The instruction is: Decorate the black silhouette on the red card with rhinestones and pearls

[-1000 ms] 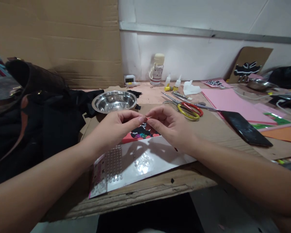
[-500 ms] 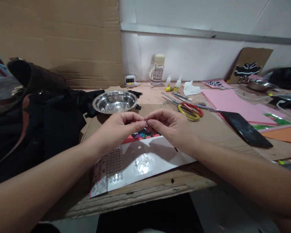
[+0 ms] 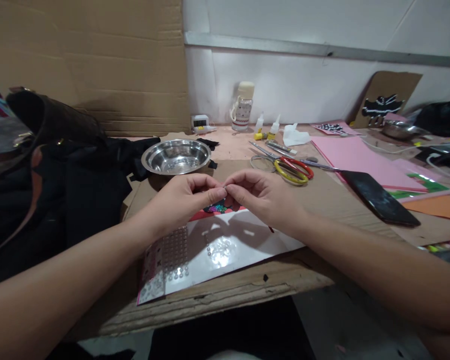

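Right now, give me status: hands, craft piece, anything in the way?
Left hand and right hand pinched, tips together; anything held too small to tell. Craft piece below, partly hidden by hands. Scissors apart, beyond right hand.

Left hand (image 3: 185, 199) and right hand (image 3: 266, 199) nearly fingertip to fingertip, 2 bare forearms (image 3: 97, 264) aslant

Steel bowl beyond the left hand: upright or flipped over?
Upright. The steel bowl sits rim up, its shiny inside facing the camera, just beyond the left hand.

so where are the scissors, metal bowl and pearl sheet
Scissors (image 3: 277, 160), head view: where handles meet blades
Metal bowl (image 3: 177, 164), head view: bare inner floor
Pearl sheet (image 3: 176, 251), head view: middle of its rows
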The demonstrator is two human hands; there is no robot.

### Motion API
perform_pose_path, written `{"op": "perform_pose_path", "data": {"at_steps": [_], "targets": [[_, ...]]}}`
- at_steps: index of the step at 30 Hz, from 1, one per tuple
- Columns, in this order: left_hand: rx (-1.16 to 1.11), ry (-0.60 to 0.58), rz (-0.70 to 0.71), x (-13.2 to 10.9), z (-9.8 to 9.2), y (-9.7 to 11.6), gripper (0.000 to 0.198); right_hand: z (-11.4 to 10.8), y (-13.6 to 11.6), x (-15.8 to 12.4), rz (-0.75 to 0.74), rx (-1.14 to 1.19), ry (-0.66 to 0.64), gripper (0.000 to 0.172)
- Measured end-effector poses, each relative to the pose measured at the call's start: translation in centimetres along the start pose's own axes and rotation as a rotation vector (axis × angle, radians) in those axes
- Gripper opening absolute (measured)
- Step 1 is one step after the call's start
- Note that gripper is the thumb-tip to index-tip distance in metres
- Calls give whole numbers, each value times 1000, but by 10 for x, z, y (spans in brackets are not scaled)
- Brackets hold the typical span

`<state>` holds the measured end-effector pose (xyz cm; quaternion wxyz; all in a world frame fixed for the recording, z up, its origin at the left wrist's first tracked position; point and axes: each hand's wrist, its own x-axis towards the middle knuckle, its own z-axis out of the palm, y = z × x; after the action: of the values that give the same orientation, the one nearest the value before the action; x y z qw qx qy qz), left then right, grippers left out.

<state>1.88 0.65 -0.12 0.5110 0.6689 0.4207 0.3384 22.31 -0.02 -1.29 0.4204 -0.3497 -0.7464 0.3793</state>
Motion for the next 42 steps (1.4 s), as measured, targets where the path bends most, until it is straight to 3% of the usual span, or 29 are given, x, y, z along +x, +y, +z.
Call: {"op": "perform_pose_path", "data": {"at_steps": [10,24,28,34,42], "targets": [[-25,-12,-22,0,4,5,8,0,-5,-2,-76,-144,7,12],[145,6,46,-2,3,9,19,-2,-9,-3,-92,-245,7,14],[191,21,47,-1,0,9,20,-3,-6,-3,-101,-150,-15,20],[209,7,80,-3,-3,10,22,-2,-3,1,-58,99,-34,13],[195,-28,61,0,-4,5,22,-3,-4,2,-43,-9,-12,13]]}}
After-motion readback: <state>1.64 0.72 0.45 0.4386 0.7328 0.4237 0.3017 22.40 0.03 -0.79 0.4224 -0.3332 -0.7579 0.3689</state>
